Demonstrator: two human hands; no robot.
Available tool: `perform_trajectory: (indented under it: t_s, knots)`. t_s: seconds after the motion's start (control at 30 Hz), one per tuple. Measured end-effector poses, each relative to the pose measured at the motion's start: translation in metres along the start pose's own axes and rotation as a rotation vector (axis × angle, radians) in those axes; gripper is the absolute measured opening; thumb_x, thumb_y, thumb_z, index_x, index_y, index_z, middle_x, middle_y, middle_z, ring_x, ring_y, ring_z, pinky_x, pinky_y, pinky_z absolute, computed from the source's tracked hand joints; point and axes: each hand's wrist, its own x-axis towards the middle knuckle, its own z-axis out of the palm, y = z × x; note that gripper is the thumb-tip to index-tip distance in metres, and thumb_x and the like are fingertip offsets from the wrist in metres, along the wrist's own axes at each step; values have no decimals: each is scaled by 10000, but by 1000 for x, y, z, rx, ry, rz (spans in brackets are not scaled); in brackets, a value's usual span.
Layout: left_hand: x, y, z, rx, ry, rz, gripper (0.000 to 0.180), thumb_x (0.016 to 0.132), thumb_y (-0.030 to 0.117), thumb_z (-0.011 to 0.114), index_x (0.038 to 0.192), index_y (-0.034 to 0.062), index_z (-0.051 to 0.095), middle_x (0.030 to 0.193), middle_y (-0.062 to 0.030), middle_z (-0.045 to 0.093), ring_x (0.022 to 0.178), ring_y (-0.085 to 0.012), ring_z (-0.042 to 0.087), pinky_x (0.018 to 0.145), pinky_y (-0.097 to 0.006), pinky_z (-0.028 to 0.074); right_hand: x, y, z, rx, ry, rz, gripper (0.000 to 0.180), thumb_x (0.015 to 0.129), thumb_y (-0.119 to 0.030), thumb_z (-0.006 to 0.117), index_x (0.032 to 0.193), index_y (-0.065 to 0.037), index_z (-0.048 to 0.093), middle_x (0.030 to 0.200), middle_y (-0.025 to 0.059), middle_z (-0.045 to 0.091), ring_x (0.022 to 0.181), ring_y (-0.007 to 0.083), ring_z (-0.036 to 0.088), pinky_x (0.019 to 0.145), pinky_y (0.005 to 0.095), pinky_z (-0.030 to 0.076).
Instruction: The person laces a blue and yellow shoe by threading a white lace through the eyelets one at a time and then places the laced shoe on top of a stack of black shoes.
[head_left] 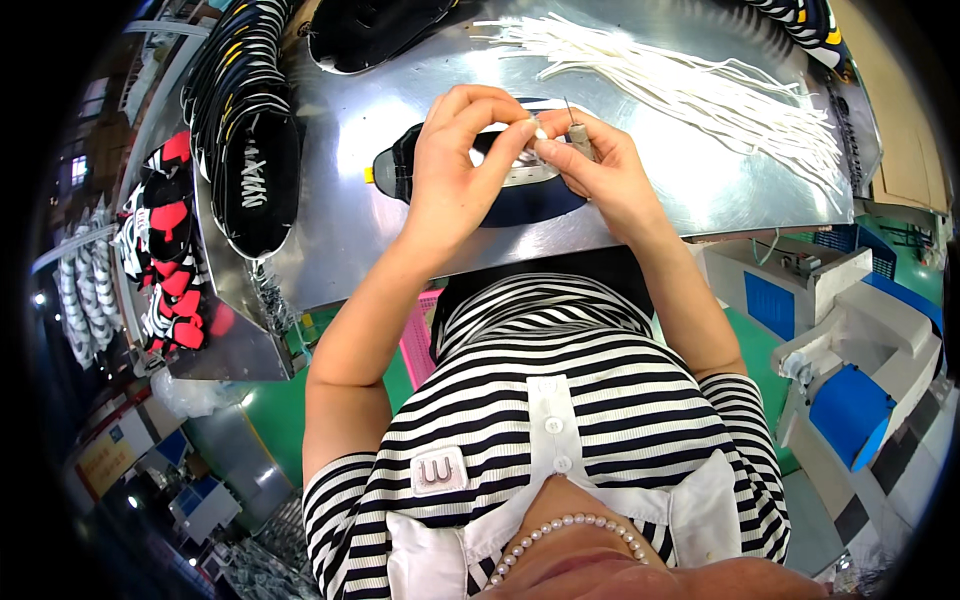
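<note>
A dark shoe upper (540, 205) with white markings lies on the metal table beneath both hands. Its narrow end, with a small yellow tab, sticks out to the left of my left hand (450, 175). The left thumb and index finger pinch the tip of a white shoelace (539, 131). My right hand (612, 180) is closed, with its thumb and index finger meeting at the same lace tip. Tucked in the right fingers is an awl (579, 136) with a wrapped handle, its thin needle pointing up. The hands partly cover the upper.
A bundle of white shoelaces (690, 95) spreads across the table (345, 235) at the right. Stacked dark shoe uppers (262, 195) line the left edge, with another black upper (375, 30) at the back. Red, black and white uppers (172, 250) hang farther left.
</note>
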Motion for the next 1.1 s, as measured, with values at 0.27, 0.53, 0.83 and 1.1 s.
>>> perform_trajectory:
  t_s: [0.27,0.53,0.83,1.1]
  knots:
    - [-24,-35,-30,-406,-388,-824,478,970,420,586,1164,-13,643,1119,-141,672,1058,-231,616,933,-318,456,10,12,7,-81,189,84,286,871,-105,705,1137,-10,664,824,-19,672,660,31,529,578,195,420]
    - [-18,-34,10,-587,-128,-803,246,907,291,691,943,49,676,823,-17,655,617,-75,566,533,-210,422,13,28,16,-427,253,12,399,828,-104,750,1189,-35,594,860,54,700,762,82,617,687,231,492]
    - [-39,-22,16,-438,61,-610,200,879,177,717,959,-5,692,861,-20,693,716,-72,610,626,-227,477,-11,3,21,-594,136,-208,229,877,-145,686,1029,-20,567,884,175,697,794,308,696,696,351,533]
    - [-39,-19,12,-425,24,-619,182,881,148,717,933,-25,692,872,-17,701,761,-73,640,664,-232,505,-13,4,9,-756,110,-334,112,882,-101,656,920,-19,589,712,125,667,634,269,669,582,343,507]
